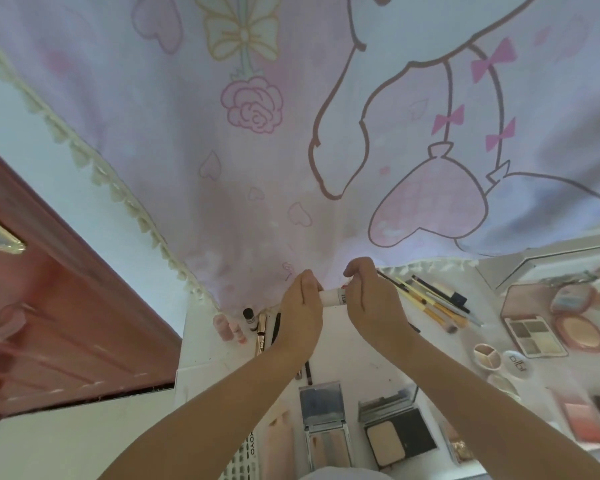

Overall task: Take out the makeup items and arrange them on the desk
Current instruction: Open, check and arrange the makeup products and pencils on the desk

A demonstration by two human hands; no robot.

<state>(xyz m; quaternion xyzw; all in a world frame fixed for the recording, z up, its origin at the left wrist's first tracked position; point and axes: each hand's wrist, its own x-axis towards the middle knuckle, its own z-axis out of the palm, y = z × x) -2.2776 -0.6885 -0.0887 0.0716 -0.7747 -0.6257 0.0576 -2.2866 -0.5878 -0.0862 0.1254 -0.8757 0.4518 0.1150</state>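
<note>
You hold a small white tube (331, 296) level above the far part of the counter (354, 348); your left hand (300, 311) curls round its left end and your right hand (371, 299) curls round its right end, so only the middle of the tube shows between them; dark lettering on it is too small to read. Left of your left hand, small pink bottles (227, 328) and slim dark and gold sticks (261, 332) lie on the counter; right of your right hand lies a fan of brushes (437, 304); beyond these, an open eyeshadow palette (534, 336) and a round compact (581, 332). Nearer you lie two open mirrored compacts (326, 422). A pink cartoon-print cloth (257, 133) hangs behind the counter.
</note>
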